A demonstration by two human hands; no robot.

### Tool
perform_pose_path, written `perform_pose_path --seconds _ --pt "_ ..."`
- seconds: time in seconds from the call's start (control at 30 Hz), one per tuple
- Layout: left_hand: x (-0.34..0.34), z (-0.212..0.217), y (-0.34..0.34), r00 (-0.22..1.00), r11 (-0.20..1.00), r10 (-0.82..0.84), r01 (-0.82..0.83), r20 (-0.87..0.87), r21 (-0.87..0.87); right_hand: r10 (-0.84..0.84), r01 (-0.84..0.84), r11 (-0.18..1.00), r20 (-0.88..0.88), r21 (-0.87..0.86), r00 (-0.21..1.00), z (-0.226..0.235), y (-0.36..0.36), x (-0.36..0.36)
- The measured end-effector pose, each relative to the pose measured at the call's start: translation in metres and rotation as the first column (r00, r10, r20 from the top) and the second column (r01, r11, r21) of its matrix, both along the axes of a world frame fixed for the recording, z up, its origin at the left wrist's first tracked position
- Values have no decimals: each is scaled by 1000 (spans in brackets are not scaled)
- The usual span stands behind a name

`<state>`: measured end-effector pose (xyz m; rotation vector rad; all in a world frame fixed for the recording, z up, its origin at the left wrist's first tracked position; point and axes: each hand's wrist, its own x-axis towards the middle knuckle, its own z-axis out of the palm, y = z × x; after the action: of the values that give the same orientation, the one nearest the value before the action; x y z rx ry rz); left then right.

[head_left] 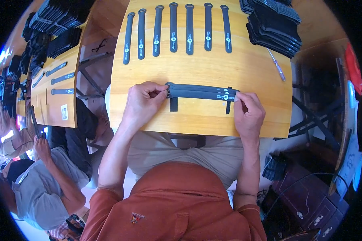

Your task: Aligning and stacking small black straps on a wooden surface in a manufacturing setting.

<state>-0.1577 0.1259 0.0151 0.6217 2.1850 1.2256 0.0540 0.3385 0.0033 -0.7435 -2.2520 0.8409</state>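
Between my two hands lies a small stack of dark storage straps (197, 92), slightly fanned, with white print near the right end. My left hand (142, 103) pinches the stack's left end, by the rings. The right end is pinched between the thumb and fingers of my right hand (249, 114). Two short black strips, a left one (173, 105) and a right one (228, 107), cross beneath the stack on the wooden table (149, 74). Farther back, several single straps (173, 28) lie in a row, ring ends pointing away from me.
Piles of black straps (271, 32) stand at the far right, near a screwdriver (276, 64) with a clear handle. To the left, another table (70, 104) holds more straps and piles. A person in a grey shirt (44, 197) sits beside it, holding a strap.
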Motion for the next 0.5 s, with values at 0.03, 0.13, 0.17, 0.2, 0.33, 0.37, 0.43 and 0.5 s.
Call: perform_pose_path --seconds 0.03,0.13,0.17,0.2,0.33,0.37,0.43,0.5 --pt "1 0 0 1000 1000 -14 15 -12 11 -1 0 1000 12 24 1000 1 0 0" --pt "1 0 1 999 999 -30 31 -27 29 1 -7 996 68 84 998 5 0 2" --pt "1 0 1 999 999 -35 36 -29 32 -1 -13 993 114 117 994 7 0 3" --pt "1 1 1 999 999 -34 35 -31 35 0 -14 993 112 120 994 11 -2 4" --pt "1 2 3 999 1000 -29 29 -43 5 -52 -105 921 385 375 922 27 -16 -1" --pt "1 1 2 998 1000 -20 21 -53 11 -29 -158 892 401 424 915 28 -24 -7" --pt "-1 -3 1 999 1000 -19 19 -35 11 133 -300 857 382 419 914 33 -50 -25" --pt "-1 -4 0 999 1000 -5 5 -39 7 277 -422 802 362 424 890 26 -80 -45"
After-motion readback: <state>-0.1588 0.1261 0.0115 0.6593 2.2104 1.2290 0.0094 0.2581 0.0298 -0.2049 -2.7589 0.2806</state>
